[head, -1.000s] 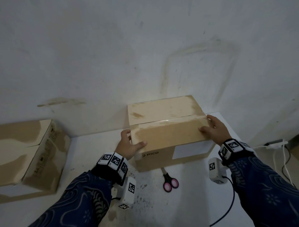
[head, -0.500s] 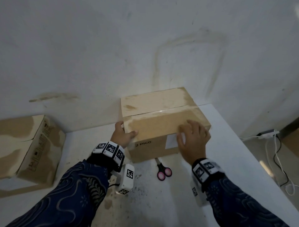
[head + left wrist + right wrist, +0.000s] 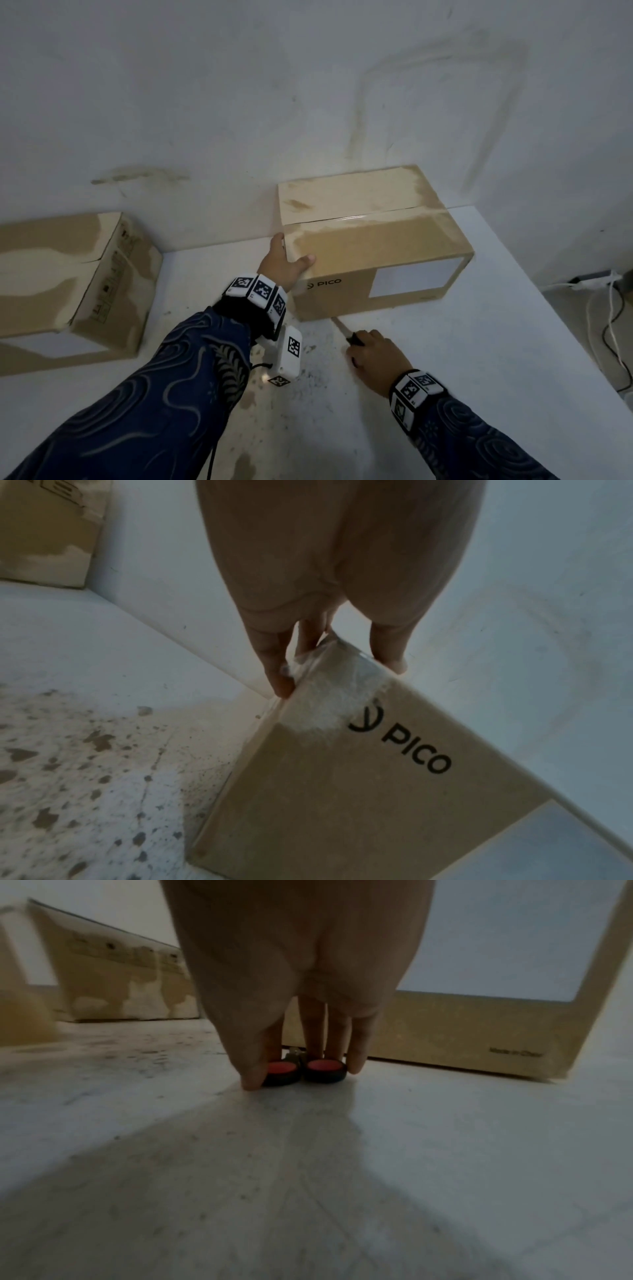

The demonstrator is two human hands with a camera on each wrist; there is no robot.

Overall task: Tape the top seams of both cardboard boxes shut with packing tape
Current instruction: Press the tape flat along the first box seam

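Cardboard box (image 3: 373, 246), matte, PICO-printed, sits mid-table with glossy tape (image 3: 346, 219) along its seam. Right hand (image 3: 375, 354) has been moved from the lid down to the scissors (image 3: 304, 1069), fingers closing round the red-and-black loops; cutting is presumably next. Left hand (image 3: 286, 262) is clasped round the box's corner.

A plain packing or storeroom corner, not a lived-in room: a bare, stained white wall (image 3: 239, 102) rises behind a scuffed, speckled white tabletop (image 3: 445, 377). Two worn cardboard boxes, one far centre (image 3: 376, 246) and one at left (image 3: 68, 274), sit on it, and loose white cables (image 3: 613, 325) trail on the floor at right.
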